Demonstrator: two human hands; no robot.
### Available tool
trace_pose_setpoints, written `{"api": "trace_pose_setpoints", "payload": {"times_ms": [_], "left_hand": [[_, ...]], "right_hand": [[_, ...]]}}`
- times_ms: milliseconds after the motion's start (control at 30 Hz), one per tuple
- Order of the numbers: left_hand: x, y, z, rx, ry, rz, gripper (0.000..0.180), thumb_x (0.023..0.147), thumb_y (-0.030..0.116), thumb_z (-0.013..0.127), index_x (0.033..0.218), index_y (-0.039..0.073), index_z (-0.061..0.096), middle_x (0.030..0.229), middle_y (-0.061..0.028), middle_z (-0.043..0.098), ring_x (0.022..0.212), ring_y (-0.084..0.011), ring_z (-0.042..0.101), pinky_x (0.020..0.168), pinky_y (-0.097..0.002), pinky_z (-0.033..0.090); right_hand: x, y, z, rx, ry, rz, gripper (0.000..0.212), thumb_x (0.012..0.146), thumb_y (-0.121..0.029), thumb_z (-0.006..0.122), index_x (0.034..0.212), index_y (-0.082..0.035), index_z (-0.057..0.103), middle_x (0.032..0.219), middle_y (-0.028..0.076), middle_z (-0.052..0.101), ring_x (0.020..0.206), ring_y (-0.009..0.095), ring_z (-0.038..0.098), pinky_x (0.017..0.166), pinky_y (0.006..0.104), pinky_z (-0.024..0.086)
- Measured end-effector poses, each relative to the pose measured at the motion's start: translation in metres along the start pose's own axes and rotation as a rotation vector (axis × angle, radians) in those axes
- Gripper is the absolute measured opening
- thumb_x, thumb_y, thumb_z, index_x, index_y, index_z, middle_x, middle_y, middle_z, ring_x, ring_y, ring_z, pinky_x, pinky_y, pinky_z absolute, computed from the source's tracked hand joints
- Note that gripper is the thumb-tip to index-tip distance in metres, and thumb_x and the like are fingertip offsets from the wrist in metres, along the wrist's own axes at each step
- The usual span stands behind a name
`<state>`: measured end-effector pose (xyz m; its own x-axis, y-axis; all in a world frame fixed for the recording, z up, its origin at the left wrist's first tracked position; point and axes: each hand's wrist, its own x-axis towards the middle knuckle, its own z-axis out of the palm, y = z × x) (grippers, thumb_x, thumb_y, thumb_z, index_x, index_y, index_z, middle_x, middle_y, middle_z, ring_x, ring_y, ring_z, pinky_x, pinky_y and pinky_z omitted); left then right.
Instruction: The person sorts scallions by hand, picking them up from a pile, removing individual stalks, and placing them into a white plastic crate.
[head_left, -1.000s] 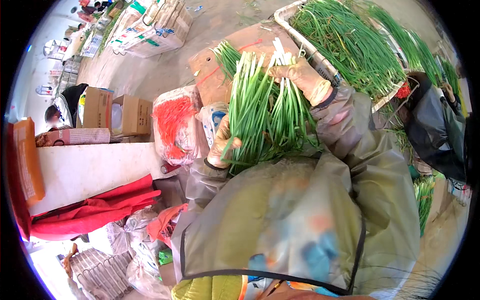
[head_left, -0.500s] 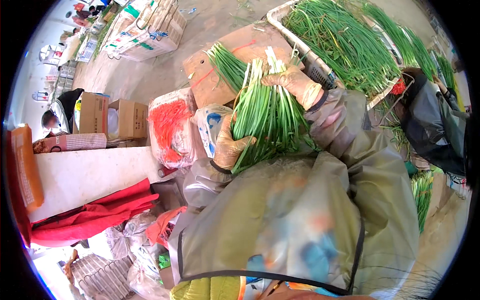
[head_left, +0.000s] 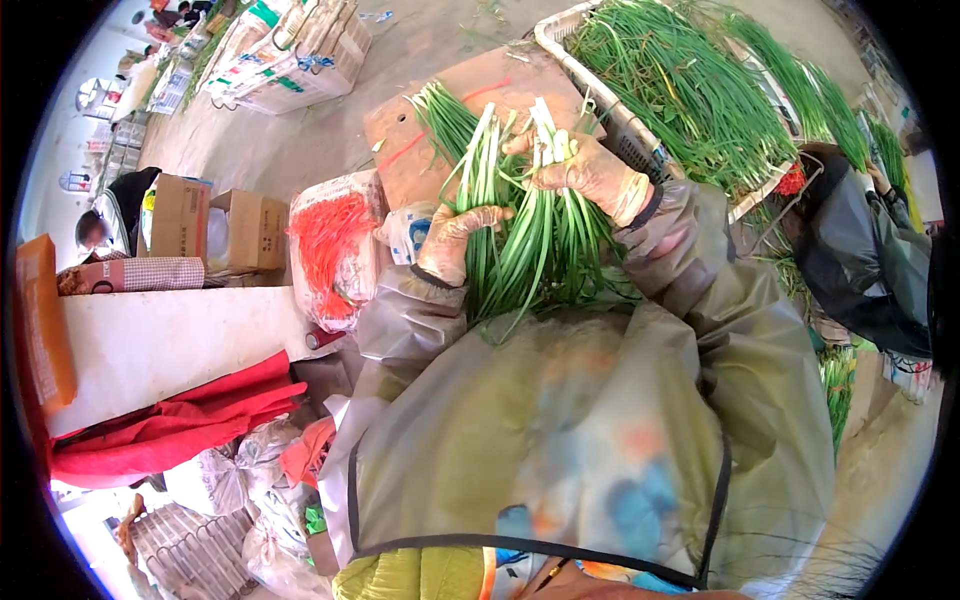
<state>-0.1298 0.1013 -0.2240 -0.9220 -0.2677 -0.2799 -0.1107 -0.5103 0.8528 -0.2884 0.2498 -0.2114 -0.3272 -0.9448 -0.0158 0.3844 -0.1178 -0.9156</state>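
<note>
A bunch of long green chives [head_left: 535,245], pale root ends up, stands over my lap between my two gloved hands. My left hand [head_left: 457,238] is closed on the bunch's left side, its thumb lying across the stalks. My right hand [head_left: 597,180] grips the stalks on the right just below their white ends. Between the hands the upper stalks part into two clumps, while the leaves hang together onto my translucent apron [head_left: 560,430]. Another batch of chives [head_left: 440,112] lies on the brown board [head_left: 400,120] beyond my left hand.
A white crate [head_left: 612,100] heaped with chives stands at the far right. Red ties [head_left: 332,245] lie on a wrapped stack left of my left hand. Cardboard boxes [head_left: 250,232] and a white table [head_left: 190,335] are further left. Another person's dark apron [head_left: 865,250] shows at right.
My left hand has moved up along the bunch. The stalks have spread into two clumps at the top. My right hand stays near the white ends, its fingers shifted on them.
</note>
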Motion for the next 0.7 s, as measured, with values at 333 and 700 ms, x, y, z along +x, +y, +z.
{"api": "trace_pose_setpoints", "payload": {"times_ms": [333,700], "left_hand": [[0.008,0.011,0.006,0.192,-0.110,-0.123,0.016,0.077,0.013,0.064,0.086,0.001,0.061,0.079,-0.0048,0.061,0.065,-0.0152,0.055,0.063,-0.0260,0.044],[0.010,0.002,-0.067,-0.290,0.051,0.007,0.034,0.076,0.016,0.068,0.106,0.006,0.054,0.076,-0.0051,0.056,0.066,-0.0175,0.055,0.059,-0.0285,0.047]], "right_hand": [[-0.001,0.001,0.003,-0.097,-0.027,0.036,0.046,0.071,-0.008,0.070,0.113,-0.004,0.051,0.088,0.001,0.054,0.078,0.010,0.056,0.070,0.0217,0.047],[-0.031,-0.017,-0.032,-0.197,0.246,-0.054,0.034,0.072,-0.017,0.067,0.102,-0.004,0.060,0.087,0.002,0.060,0.077,0.009,0.054,0.069,0.0217,0.042]]}}
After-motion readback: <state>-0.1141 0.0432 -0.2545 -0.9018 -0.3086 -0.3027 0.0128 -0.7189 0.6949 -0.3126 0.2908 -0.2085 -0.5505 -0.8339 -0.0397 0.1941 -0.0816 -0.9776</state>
